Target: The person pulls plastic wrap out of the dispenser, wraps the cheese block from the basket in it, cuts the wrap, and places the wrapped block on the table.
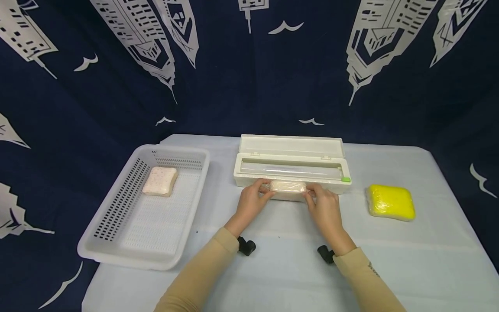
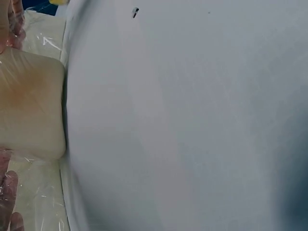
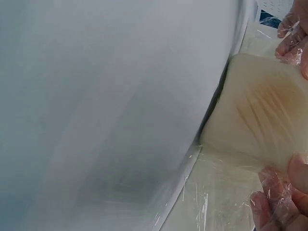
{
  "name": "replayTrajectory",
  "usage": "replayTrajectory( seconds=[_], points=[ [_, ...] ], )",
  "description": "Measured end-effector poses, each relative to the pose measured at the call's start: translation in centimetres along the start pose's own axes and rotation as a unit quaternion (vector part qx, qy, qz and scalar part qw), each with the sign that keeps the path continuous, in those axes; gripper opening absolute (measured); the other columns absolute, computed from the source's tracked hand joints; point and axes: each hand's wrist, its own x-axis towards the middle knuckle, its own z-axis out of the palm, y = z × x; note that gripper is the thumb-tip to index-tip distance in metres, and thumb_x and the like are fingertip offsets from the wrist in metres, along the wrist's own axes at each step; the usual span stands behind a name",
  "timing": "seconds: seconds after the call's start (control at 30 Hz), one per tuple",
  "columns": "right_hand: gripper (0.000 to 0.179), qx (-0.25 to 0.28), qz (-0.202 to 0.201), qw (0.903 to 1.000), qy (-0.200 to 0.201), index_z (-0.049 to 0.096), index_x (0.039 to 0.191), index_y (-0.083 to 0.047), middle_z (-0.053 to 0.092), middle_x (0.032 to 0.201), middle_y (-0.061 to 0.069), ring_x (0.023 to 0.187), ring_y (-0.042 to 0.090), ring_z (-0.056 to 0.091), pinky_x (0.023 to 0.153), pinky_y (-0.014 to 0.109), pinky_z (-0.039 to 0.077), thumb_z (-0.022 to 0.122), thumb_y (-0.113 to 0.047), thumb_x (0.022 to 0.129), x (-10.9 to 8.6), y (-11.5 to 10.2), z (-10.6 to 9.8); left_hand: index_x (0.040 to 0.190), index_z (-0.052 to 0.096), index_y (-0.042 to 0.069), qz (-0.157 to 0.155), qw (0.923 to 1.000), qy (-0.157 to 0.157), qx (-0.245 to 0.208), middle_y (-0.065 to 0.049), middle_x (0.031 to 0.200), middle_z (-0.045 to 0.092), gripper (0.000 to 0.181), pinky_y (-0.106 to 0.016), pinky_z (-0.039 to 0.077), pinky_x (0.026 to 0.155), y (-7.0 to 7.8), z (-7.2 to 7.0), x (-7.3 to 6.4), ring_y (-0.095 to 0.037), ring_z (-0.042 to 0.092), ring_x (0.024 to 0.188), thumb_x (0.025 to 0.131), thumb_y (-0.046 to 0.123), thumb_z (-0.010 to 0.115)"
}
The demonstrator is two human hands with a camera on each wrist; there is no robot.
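A pale cream block (image 1: 288, 186) with rounded corners stands on edge against the front of a cream cling film dispenser (image 1: 292, 171). Cling film lies over the block, creased across its brownish patch in the right wrist view. My left hand (image 1: 251, 199) pinches the film at the block's left end. At the other end my right hand (image 1: 324, 210) pinches it between thumb and fingers. Film (image 3: 197, 192) also spreads over the dispenser's front below the block. The dispenser's lid (image 1: 292, 146) is up, and a green slider (image 1: 345, 179) sits at its right end.
On the left stands a white perforated basket (image 1: 187, 216) with a speckled, pale pinkish block (image 1: 160, 181) inside. A yellow block (image 1: 391, 202) in shiny film lies to the right. Behind the white-covered table (image 1: 288, 286) hangs a dark blue patterned cloth (image 1: 257, 86).
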Motion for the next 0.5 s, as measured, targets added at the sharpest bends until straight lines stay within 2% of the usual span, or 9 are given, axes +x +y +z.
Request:
replayTrajectory(
  seconds=[0.27, 0.5],
  points=[
    [0.030, 0.002, 0.008, 0.9999, -0.010, 0.066, 0.107, 0.002, 0.074, 0.090, 0.018, 0.085, 0.037, 0.067, 0.080, 0.050, 0.043, 0.078, -0.011, 0.083, -0.48, 0.13, -0.30, 0.127, 0.061, 0.007, 0.006, 0.9999, -0.004, 0.011, -0.008, 0.102, 0.071, 0.047, -0.037, 0.052, 0.083, 0.29, -0.32, -0.41, -0.024, 0.066, 0.097, 0.086, 0.025, 0.077],
    [0.036, -0.002, -0.001, 0.9999, -0.014, 0.064, 0.111, 0.004, 0.072, 0.093, 0.019, 0.087, 0.038, 0.065, 0.084, 0.052, 0.044, 0.080, -0.010, 0.081, -0.81, 0.26, -0.60, 0.126, 0.061, 0.008, 0.015, 0.9998, -0.011, 0.012, -0.006, 0.105, 0.070, 0.047, -0.042, 0.047, 0.094, 0.50, -0.50, -0.61, -0.025, 0.062, 0.105, 0.085, 0.024, 0.078]
  ],
)
